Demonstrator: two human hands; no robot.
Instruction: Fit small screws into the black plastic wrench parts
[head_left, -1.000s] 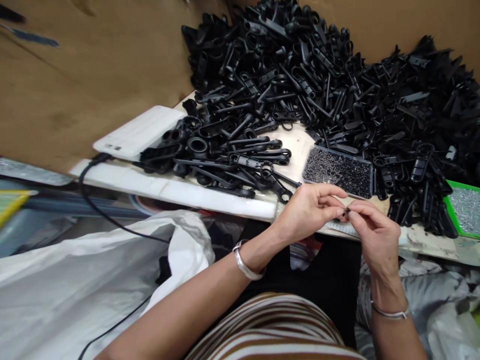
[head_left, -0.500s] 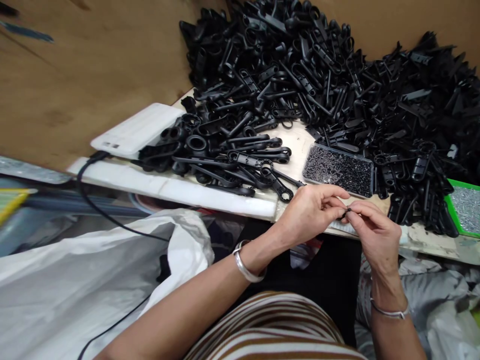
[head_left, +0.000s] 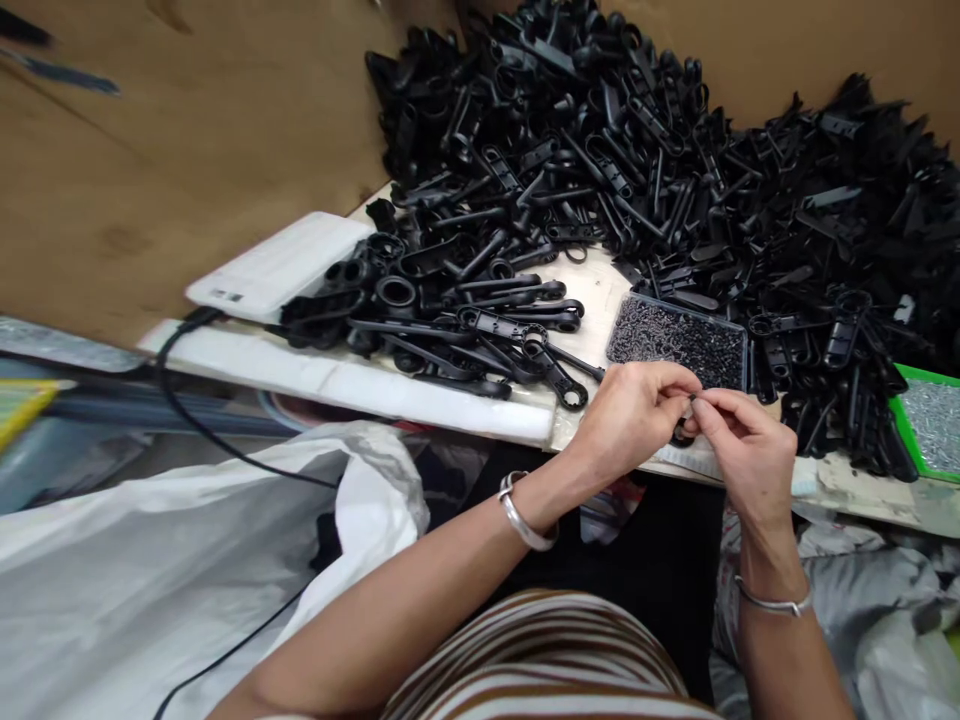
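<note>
My left hand (head_left: 634, 415) and my right hand (head_left: 742, 440) meet over the table's front edge, fingertips nearly touching. Both are closed in a pinch around a small black plastic part (head_left: 682, 430), mostly hidden by the fingers. Just behind them stands a clear box (head_left: 675, 338) full of tiny black pieces. Left of the hands, a loose cluster of black plastic handle-shaped parts with ring ends (head_left: 480, 320) lies on the table.
A tall heap of black parts (head_left: 600, 120) fills the back against cardboard walls (head_left: 225, 120). A white device with a cable (head_left: 285, 262) sits at left. A green tray (head_left: 930, 415) holds small metal pieces at right. A white bag (head_left: 225, 540) hangs lower left.
Both hands have moved slightly up the picture and stay pinched together. My left forearm has shifted a little to the right. A bit more of the black part shows below the fingers.
</note>
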